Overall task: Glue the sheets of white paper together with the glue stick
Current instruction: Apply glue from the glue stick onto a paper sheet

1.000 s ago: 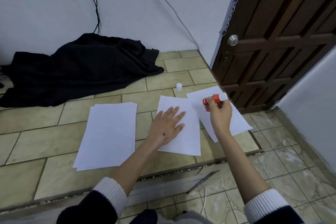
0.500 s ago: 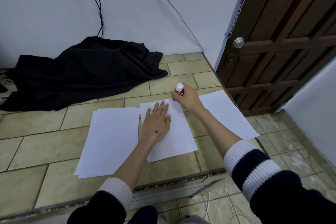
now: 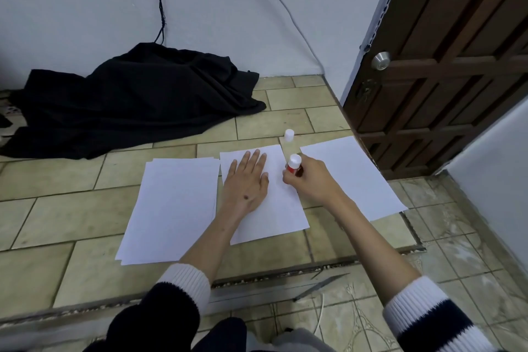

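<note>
Right hand (image 3: 310, 180) grips glue stick (image 3: 293, 166) on sheet (image 3: 274, 208)

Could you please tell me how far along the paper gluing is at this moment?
Done: cap off, lying on the tiles. In hand: left hand flattens the middle sheet; right hand holds the glue stick upright on it. Left: joining the sheets; right sheet lies apart.

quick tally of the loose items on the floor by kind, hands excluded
Paper groups: 3 — left stack, middle sheet, right sheet; sheets in the stack cannot be counted
Glue stick: 1, held by the right hand
White cap: 1
Black cloth: 1
Total: 6
</note>
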